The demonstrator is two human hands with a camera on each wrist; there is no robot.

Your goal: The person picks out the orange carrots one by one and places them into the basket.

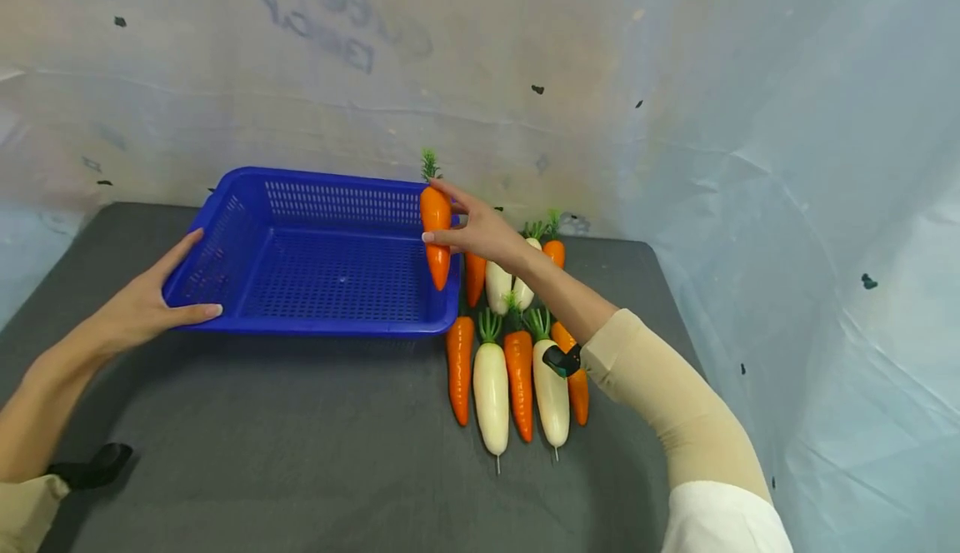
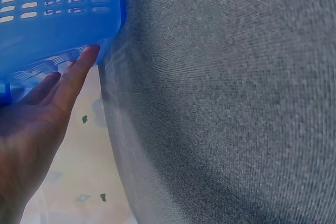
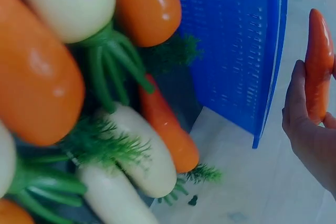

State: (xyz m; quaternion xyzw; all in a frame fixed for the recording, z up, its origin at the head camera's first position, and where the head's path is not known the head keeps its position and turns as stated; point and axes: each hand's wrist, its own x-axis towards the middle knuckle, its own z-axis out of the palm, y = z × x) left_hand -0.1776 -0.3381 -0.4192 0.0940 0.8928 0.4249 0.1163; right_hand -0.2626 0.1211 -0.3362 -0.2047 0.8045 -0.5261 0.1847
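A blue plastic basket (image 1: 337, 282) with slotted walls stands at the back of the table, its perforated floor in sight. My left hand (image 1: 138, 307) grips its left end, thumb along the front rim; in the left wrist view the fingers (image 2: 79, 77) lie against the basket's outer wall. Over the basket's right end, an orange carrot (image 1: 437, 224) with a green leafy top is pinched between the thumb and fingers of my right hand (image 1: 487, 232). The right wrist view shows the same carrot (image 3: 318, 72) upside down beside the basket wall.
Right of the basket lie several orange carrots (image 1: 460, 370) and white radishes (image 1: 491, 395) in two rows, the back row partly hidden by my right forearm. The dark grey table (image 1: 300, 461) meets a pale plastic sheet (image 1: 480, 62) behind.
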